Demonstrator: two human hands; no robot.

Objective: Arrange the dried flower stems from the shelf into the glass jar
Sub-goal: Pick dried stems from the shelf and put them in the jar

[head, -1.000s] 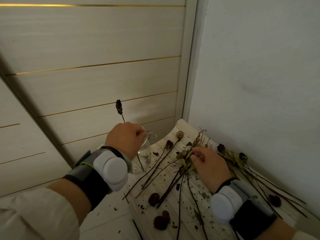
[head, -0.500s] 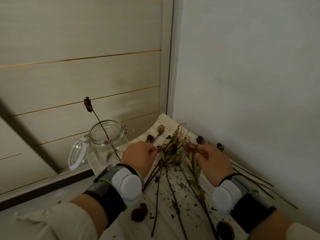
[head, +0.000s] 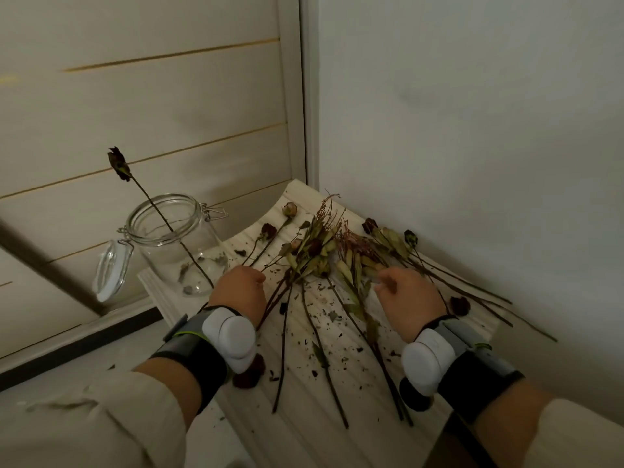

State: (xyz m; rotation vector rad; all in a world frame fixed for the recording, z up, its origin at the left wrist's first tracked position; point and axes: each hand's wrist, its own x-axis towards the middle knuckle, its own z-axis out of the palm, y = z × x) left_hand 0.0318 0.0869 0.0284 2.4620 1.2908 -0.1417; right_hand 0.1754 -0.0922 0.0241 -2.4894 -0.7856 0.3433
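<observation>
— Where are the stems?
— Dried stems (head: 305, 265) lie mid-frame on the shelf (head: 304, 417); one stands in the glass jar (head: 175, 241).
— Grips?
— Left hand (head: 241, 288) curled, pinch unclear; right hand (head: 410, 298) loosely spread.
— Brittle; probably lift by the bare lower stalks.

— What sort of place is this?
— A home corner: cream panelled doors (head: 152, 106) with thin gold lines meet a plain white wall (head: 472, 130), beside a pale wooden shelf (head: 304, 417).
</observation>
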